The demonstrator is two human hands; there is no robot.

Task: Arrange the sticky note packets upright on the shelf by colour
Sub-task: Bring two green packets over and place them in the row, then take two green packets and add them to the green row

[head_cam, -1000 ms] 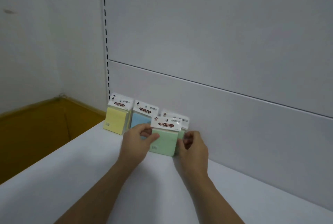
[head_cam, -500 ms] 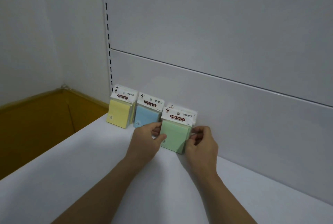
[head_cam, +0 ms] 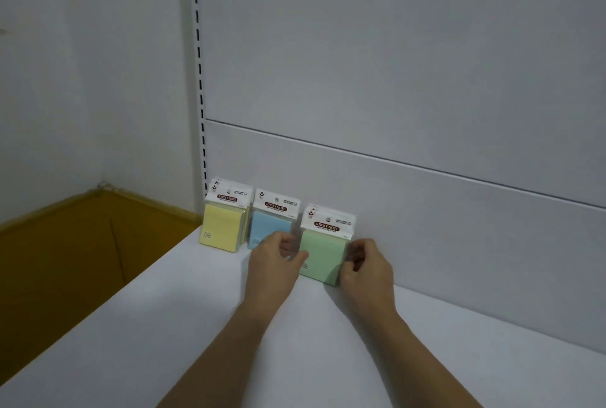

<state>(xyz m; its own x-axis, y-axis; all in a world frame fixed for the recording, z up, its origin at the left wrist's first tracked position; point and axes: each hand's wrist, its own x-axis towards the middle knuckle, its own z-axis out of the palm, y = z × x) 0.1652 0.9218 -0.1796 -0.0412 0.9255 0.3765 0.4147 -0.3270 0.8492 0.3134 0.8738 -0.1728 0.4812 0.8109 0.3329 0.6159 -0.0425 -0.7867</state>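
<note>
Three groups of sticky note packets stand upright in a row against the shelf's back panel: yellow packets (head_cam: pixel 221 227) on the left, a blue packet (head_cam: pixel 270 227) in the middle, green packets (head_cam: pixel 323 255) on the right. The front green packet is held from both sides. My left hand (head_cam: pixel 277 265) pinches its left edge, thumb on the front face. My right hand (head_cam: pixel 365 265) has its fingers curled at the right edge. My left hand hides the blue packet's lower right corner.
The white shelf board (head_cam: pixel 229 342) stretches toward me and to the right. A slotted upright (head_cam: pixel 200 79) runs up beside the yellow packets. Left of the shelf lies a brown floor (head_cam: pixel 65 243) below a white wall.
Both hands have carried the front green packet back and to the right, up against the green packet at the back panel. It now stands in line with the yellow and blue ones.
</note>
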